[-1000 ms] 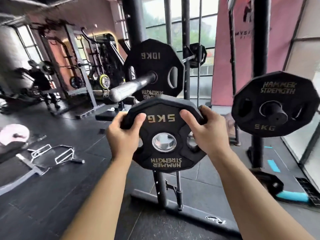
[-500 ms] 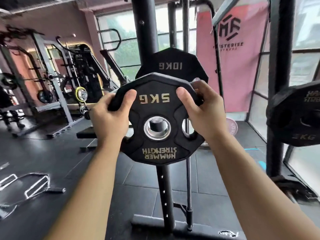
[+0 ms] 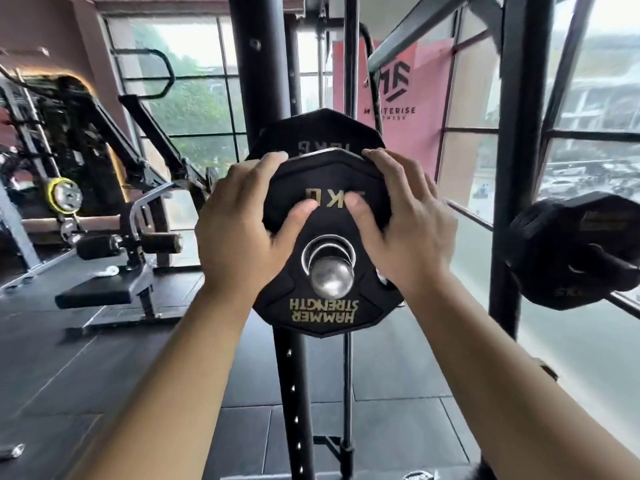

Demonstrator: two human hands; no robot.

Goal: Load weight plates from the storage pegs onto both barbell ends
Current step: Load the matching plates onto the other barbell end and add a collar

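Observation:
A black 5 kg Hammer Strength plate (image 3: pixel 325 308) fills the centre of the head view. Its steel-ringed hole sits around the silver end of the barbell sleeve (image 3: pixel 331 277). My left hand (image 3: pixel 239 230) grips the plate's upper left edge, thumb on its face. My right hand (image 3: pixel 405 223) grips the upper right edge the same way. Directly behind stands a larger black 10 kg plate (image 3: pixel 322 133) on the same sleeve; only its top shows. At the right edge another black 5 kg plate (image 3: pixel 575 251) hangs on a storage peg.
A black rack upright (image 3: pixel 294 393) runs floor to ceiling just behind the plates. A second upright (image 3: pixel 519 168) stands to the right by the windows. A padded bench machine (image 3: pixel 114 268) stands on the dark floor at left.
Both hands lifted the 5 kg plate up and forward. Its hole has gone over the sleeve's end, and my thumbs have shifted toward the middle of the plate's face.

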